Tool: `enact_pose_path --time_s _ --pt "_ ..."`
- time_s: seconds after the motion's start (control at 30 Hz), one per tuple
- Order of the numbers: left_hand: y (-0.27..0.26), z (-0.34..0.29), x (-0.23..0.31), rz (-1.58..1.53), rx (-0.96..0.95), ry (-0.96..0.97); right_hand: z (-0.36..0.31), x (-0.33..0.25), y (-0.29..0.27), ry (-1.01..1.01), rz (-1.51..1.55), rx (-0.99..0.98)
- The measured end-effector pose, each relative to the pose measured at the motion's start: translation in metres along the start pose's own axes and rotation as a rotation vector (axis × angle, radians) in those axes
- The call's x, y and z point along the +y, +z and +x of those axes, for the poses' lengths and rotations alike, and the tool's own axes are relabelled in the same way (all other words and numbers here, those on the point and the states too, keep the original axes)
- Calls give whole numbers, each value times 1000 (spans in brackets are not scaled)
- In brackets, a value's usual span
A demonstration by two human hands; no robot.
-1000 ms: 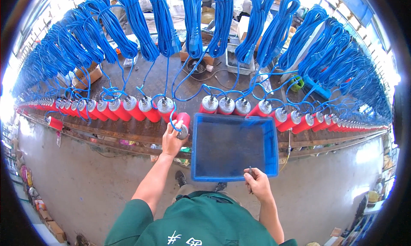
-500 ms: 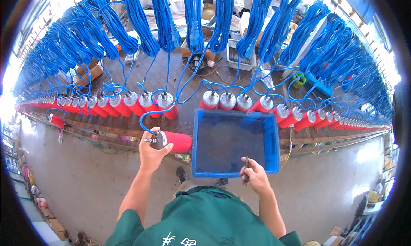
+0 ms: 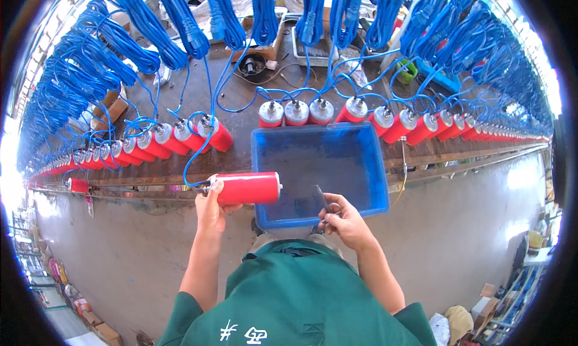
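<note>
My left hand [image 3: 209, 215] is closed around the end of a red cylinder [image 3: 250, 188], a motor-like body with a blue cable coming off that end. The cylinder lies nearly level, its far end pointing right over the left rim of a blue plastic bin [image 3: 260, 165]. Over the bin's front edge, my right hand [image 3: 346, 224] grips a slim dark tool [image 3: 323, 199] whose tip points up and away from me. Its exact kind cannot be made out.
A row of similar red cylinders [image 3: 400, 128] with metal caps stands along the dark workbench [image 3: 241, 105]. Coiled blue cables [image 3: 312, 21] hang above. Behind lie a grey tray [image 3: 316, 58], a black bowl [image 3: 253, 68] and a green cup-like object [image 3: 407, 72].
My left hand has turned the red cylinder, so its capped end now faces away from view. My right hand has shifted left and up, bringing the tool nearer the cylinder.
</note>
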State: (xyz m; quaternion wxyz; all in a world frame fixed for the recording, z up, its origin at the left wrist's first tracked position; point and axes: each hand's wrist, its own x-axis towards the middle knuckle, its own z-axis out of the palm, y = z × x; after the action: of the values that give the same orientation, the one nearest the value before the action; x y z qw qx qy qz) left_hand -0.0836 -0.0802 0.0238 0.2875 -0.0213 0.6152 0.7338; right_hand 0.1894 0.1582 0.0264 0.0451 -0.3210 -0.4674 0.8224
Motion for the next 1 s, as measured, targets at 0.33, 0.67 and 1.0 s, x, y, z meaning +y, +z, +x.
enact_pose_path --time_s 0.33,0.67,1.0 --pt "-1 29 -22 -108 -150 -237 8 -38 22 -368 -720 94" --pt "-1 28 -24 -130 -162 -197 48 -47 35 -747 -1009 52" --pt "-2 31 -21 -121 -191 -213 73 -49 35 -810 -1067 14"
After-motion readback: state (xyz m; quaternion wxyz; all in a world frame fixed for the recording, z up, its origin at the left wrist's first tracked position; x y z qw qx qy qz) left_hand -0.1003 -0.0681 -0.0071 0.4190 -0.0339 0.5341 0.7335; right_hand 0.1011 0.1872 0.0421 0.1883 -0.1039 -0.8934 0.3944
